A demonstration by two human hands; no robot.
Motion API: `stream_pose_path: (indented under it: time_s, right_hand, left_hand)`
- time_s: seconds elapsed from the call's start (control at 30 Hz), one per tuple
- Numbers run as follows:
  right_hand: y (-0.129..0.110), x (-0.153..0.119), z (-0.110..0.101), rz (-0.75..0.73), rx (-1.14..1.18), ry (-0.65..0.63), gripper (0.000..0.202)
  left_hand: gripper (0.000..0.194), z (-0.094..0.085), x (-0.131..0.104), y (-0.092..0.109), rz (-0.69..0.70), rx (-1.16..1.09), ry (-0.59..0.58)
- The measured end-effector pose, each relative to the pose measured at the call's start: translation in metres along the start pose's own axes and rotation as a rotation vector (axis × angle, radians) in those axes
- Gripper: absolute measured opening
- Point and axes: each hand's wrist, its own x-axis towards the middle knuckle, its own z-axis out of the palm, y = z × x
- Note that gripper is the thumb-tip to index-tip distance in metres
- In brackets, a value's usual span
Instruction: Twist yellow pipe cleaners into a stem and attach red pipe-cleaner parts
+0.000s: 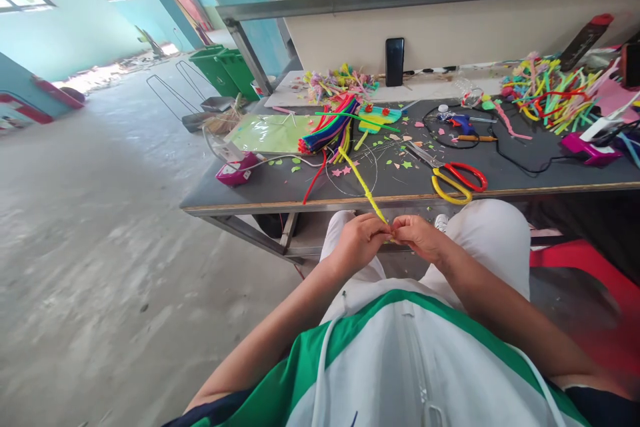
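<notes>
Overall, a dark grey worktop (280,188) with a pale wooden edge runs across a wide room with a bare concrete floor (150,293), turquoise walls (65,40) and green bins (223,70) standing beyond its left end. At the back of the worktop a black phone (395,61) leans upright, with a heap of coloured fuzzy pieces (545,93) to its right. Nearer lie a bundle of fuzzy stems (333,128) in several colours, partly over a light green sheet (270,133), and small star-shaped scraps (345,171). Scissors (436,163) with one red and one yellow handle rest towards the front edge, a blue glue gun (463,123) behind them.

Just in front of that edge, above the person's lap, the left hand (364,237) and the right hand (418,235) meet, each grip closed, thumb and fingers pinching the near end of a yellow fuzzy stem (369,195). From there the stem slants up and leftwards over the worktop towards the bundle; whether its far end touches the bundle I cannot tell.
</notes>
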Motion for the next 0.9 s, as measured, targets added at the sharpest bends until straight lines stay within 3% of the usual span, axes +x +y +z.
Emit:
stream_pose_path:
  time_s: [0.13, 0.2, 0.27, 0.4, 0.7, 0.9]
  right_hand:
    - [-0.001, 0.000, -0.005, 0.017, 0.001, -0.062, 0.018]
    - [-0.001, -0.001, -0.007, 0.034, -0.002, -0.081, 0.019]
    - [-0.001, -0.001, -0.008, 0.056, -0.006, -0.114, 0.019]
    - [0.002, -0.002, -0.009, 0.078, -0.013, -0.198, 0.016]
    - [0.001, -0.007, -0.010, 0.102, 0.104, -0.191, 0.015]
    - [-0.004, -0.009, -0.006, 0.098, 0.039, -0.138, 0.017]
  left_hand:
    - [0.005, -0.001, 0.002, -0.002, -0.145, -0.126, -0.045]
    - [0.018, 0.000, 0.002, -0.004, -0.203, -0.197, -0.076]
    - [0.028, 0.000, 0.000, -0.006, -0.209, -0.251, -0.124]
    - [0.020, -0.002, -0.001, -0.007, -0.182, -0.297, -0.192]
    - [0.017, 0.000, -0.004, -0.008, -0.244, -0.298, -0.100]
    - [0.016, 0.001, -0.005, -0.011, -0.257, -0.275, -0.059]
